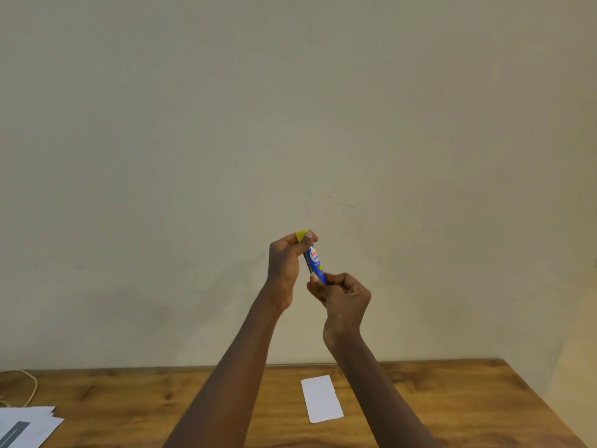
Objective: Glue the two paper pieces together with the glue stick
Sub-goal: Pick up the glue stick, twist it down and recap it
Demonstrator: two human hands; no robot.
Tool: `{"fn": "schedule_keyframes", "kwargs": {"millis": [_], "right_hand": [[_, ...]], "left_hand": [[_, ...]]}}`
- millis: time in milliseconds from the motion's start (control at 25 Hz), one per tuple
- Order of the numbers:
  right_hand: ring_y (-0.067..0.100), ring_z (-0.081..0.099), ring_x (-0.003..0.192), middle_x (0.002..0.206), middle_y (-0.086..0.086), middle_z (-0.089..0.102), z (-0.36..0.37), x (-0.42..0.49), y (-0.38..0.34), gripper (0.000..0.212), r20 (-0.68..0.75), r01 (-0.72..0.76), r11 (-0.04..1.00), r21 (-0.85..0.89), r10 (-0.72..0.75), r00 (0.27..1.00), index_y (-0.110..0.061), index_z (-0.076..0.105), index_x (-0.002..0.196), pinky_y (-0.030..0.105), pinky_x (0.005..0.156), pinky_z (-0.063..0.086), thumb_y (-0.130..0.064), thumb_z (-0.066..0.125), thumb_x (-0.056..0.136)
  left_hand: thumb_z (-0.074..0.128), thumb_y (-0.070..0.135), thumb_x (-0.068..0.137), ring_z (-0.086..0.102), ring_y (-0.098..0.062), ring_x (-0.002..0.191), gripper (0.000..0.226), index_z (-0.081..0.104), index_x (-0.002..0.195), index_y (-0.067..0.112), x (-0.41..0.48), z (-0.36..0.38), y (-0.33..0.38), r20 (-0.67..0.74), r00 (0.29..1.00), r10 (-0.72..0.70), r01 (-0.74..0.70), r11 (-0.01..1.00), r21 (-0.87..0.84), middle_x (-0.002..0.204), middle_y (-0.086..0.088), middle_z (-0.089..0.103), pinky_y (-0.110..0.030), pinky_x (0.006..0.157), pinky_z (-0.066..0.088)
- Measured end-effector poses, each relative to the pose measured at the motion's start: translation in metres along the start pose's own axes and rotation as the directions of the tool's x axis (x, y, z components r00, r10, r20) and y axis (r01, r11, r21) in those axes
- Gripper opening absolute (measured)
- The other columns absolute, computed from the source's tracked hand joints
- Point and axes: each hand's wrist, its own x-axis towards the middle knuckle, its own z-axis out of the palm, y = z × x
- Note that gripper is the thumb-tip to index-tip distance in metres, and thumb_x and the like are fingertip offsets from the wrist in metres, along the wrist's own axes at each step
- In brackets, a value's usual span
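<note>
I hold a blue glue stick [315,261] with a yellow cap [302,235] up in front of the wall, well above the table. My left hand [286,265] grips its upper end, fingers around the cap. My right hand [342,297] pinches the bottom end of the tube. The cap looks seated on the tube. One white paper piece [322,398] lies flat on the wooden table [436,392] below my right forearm. A second paper piece is not clearly in view.
A stack of white sheets [27,425] with a dark printed mark lies at the table's near left corner. A pale cord [30,388] loops at the far left edge. The table's right edge runs diagonally at the lower right. A plain wall stands behind.
</note>
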Motion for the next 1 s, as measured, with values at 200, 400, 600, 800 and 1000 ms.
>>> {"fn": "schedule_keyframes", "kwargs": {"millis": [200, 400, 600, 800, 1000], "right_hand": [[0.02, 0.068, 0.06, 0.076, 0.017, 0.067, -0.014, 0.005, 0.015, 0.016, 0.08, 0.126, 0.928, -0.35, -0.104, 0.991, -0.009, 0.055, 0.07, 0.025, 0.057, 0.055, 0.004, 0.065, 0.074], [0.021, 0.058, 0.073, 0.088, 0.016, 0.07, -0.043, 0.026, 0.035, 0.021, 0.324, 0.347, 0.567, -0.747, -0.145, 0.935, -0.001, 0.06, 0.092, 0.027, 0.067, 0.044, -0.007, 0.069, 0.073], [0.026, 0.052, 0.068, 0.082, 0.021, 0.067, -0.114, 0.051, 0.086, 0.02, 0.172, 0.112, 0.471, -0.875, 0.087, 0.981, 0.004, 0.058, 0.082, 0.026, 0.062, 0.033, -0.005, 0.07, 0.07], [0.037, 0.057, 0.065, 0.066, 0.025, 0.062, -0.183, 0.064, 0.148, 0.022, 0.02, -0.054, 0.363, -0.93, 0.197, 0.98, -0.005, 0.05, 0.053, 0.025, 0.053, 0.03, 0.008, 0.064, 0.065], [0.039, 0.058, 0.07, 0.073, 0.027, 0.065, -0.211, 0.065, 0.197, 0.005, 0.014, -0.059, 0.292, -0.955, 0.241, 0.97, 0.004, 0.056, 0.067, 0.034, 0.056, 0.036, 0.008, 0.058, 0.067]], "left_hand": [[0.053, 0.019, 0.087, 0.058, -0.019, 0.09, 0.025, 0.064, 0.098, -0.001, -0.003, 0.006, -0.021, -0.006, 1.0, -0.025, 0.025, 0.995, 0.101, 0.098, -0.01, 0.064, -0.002, 0.06, 0.045], [0.055, 0.021, 0.087, 0.058, -0.021, 0.102, 0.033, 0.057, 0.116, 0.008, -0.021, 0.015, -0.071, 0.119, 0.989, -0.085, 0.05, 0.962, 0.27, 0.117, -0.011, 0.063, -0.006, 0.069, 0.046], [0.064, 0.024, 0.08, 0.033, -0.026, 0.135, 0.075, 0.02, 0.14, 0.013, -0.026, 0.022, -0.143, 0.217, 0.893, -0.395, 0.247, 0.832, 0.497, 0.149, -0.01, 0.031, -0.035, 0.105, 0.034], [0.061, 0.026, 0.083, 0.036, -0.029, 0.132, 0.071, 0.022, 0.14, 0.011, -0.042, -0.014, -0.23, 0.079, 0.829, -0.554, 0.372, 0.651, 0.661, 0.146, -0.013, 0.036, -0.033, 0.1, 0.037], [0.056, 0.023, 0.085, 0.046, -0.033, 0.121, 0.062, 0.026, 0.136, 0.004, -0.061, -0.041, -0.292, 0.04, 0.806, -0.59, 0.23, 0.374, 0.898, 0.134, -0.019, 0.048, -0.042, 0.101, 0.04]]}}
